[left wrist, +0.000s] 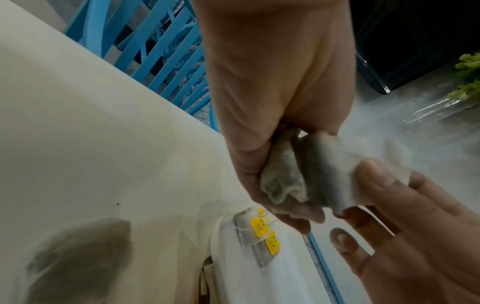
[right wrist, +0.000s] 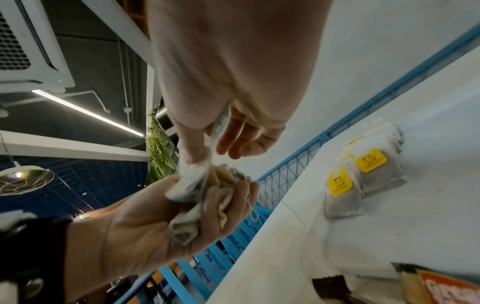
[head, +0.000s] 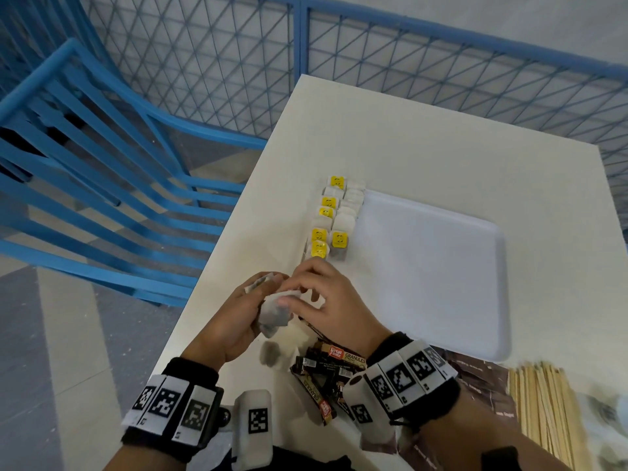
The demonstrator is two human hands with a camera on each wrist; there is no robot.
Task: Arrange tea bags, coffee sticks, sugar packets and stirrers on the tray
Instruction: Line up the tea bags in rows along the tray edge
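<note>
Crumpled tea bags (head: 273, 316) bunched above table edge, yellow-tagged tea bags (head: 331, 220) rowed along white tray (head: 441, 273) left edge

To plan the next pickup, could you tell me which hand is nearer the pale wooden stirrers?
Right: the right hand is nearer the wooden stirrers; the left hand is farther left.

A white rectangular counter (head: 424, 137) stands beside a blue slatted metal chair (head: 102, 185), with a blue-framed wire-mesh fence (head: 373, 52) behind both. The floor below is of pale grey tiles (head: 68, 334). The right wrist view shows a white ceiling air-conditioning unit (right wrist: 28, 51), a long strip light (right wrist: 88, 113) and hanging green foliage (right wrist: 158, 152).
</note>
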